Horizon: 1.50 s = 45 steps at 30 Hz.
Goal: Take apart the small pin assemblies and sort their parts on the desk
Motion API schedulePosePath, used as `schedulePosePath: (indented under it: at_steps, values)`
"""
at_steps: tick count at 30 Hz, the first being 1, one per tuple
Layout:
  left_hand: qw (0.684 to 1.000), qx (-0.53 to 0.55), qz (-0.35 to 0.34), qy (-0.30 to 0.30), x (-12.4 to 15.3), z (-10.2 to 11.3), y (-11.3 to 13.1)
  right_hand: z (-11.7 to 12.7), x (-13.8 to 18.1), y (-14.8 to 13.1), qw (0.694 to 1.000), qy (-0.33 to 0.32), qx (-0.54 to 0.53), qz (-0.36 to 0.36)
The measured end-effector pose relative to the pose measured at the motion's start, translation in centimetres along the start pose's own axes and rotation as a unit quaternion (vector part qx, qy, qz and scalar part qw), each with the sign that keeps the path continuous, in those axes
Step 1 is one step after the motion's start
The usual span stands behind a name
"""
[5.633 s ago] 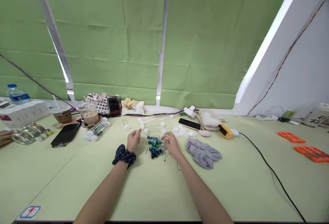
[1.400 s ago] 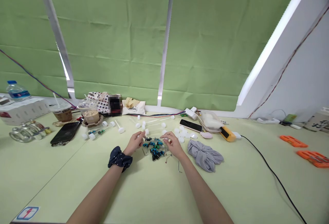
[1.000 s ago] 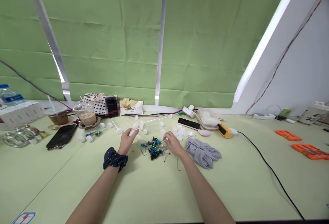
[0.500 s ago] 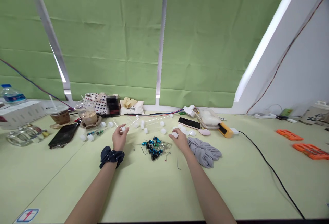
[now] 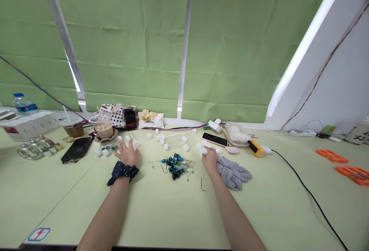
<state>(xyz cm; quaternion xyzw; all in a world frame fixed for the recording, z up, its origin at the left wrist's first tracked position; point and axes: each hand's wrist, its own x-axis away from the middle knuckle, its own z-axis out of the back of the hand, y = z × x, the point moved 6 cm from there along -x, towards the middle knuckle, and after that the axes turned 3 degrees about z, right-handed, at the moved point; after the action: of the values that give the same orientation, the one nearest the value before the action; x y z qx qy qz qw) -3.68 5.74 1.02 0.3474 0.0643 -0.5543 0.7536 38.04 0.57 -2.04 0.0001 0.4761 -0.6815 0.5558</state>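
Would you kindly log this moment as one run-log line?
left hand: open, at capped tubes | right hand: fingertips at white caps | blue components: piled between hands | grey cloth: beside right hand

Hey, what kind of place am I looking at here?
Probably an office desk turned small-parts workbench: a long pale green table by green roller blinds, a pile of small blue and black electronic parts, and clear plastic tubes with white caps.
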Motion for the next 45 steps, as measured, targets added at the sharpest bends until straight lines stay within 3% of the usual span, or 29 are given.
schedulePosePath:
  at_steps: [9, 15, 18, 21, 23, 27, 31, 33, 37, 42, 45]
  values:
    - [0.989, -0.098, 0.11, 0.02, -1.4, 0.3, -5.1, 0.2, 0.1, -0.1, 1.0, 0.008, 0.018, 0.006]
    - [0.982, -0.097, 0.161, 0.032, -2.2, 0.7, -6.8, 0.5, 0.3, -0.2, 1.0, 0.017, 0.022, -0.015]
    - [0.984, -0.055, 0.168, 0.034, -2.3, 0.9, -6.5, 0.6, 0.2, -0.2, 0.999, 0.004, 0.033, -0.035]
    - [0.992, 0.001, 0.099, 0.078, -2.0, 1.9, -4.2, 0.9, 0.3, -0.2, 0.997, 0.008, 0.037, -0.062]
    - [0.994, 0.063, -0.022, 0.088, -1.4, 2.5, -1.3, 1.2, 0.4, -0.1, 0.996, 0.014, 0.039, -0.078]
    - [0.962, 0.169, -0.214, 0.009, 1.2, 2.5, 4.8, 1.9, 0.2, -0.2, 0.995, 0.028, 0.037, -0.093]
    - [0.914, 0.213, -0.333, -0.089, 4.7, 2.4, 9.5, 2.4, -0.3, -2.2, 0.997, 0.042, -0.057, -0.037]
    - [0.893, 0.223, -0.369, -0.131, 6.2, 2.4, 11.1, 1.3, -0.3, -3.9, 0.987, -0.031, -0.158, -0.001]
    - [0.852, 0.25, -0.421, -0.188, 8.5, 2.7, 13.1, -1.7, 1.4, -6.8, 0.934, -0.206, -0.29, -0.026]
    - [0.849, 0.294, -0.379, -0.223, 8.9, 2.2, 13.3, -2.4, 2.3, -7.7, 0.879, -0.248, -0.402, -0.069]
    - [0.841, 0.317, -0.341, -0.276, 8.7, 1.6, 13.0, -2.2, 2.2, -7.7, 0.856, -0.275, -0.434, -0.061]
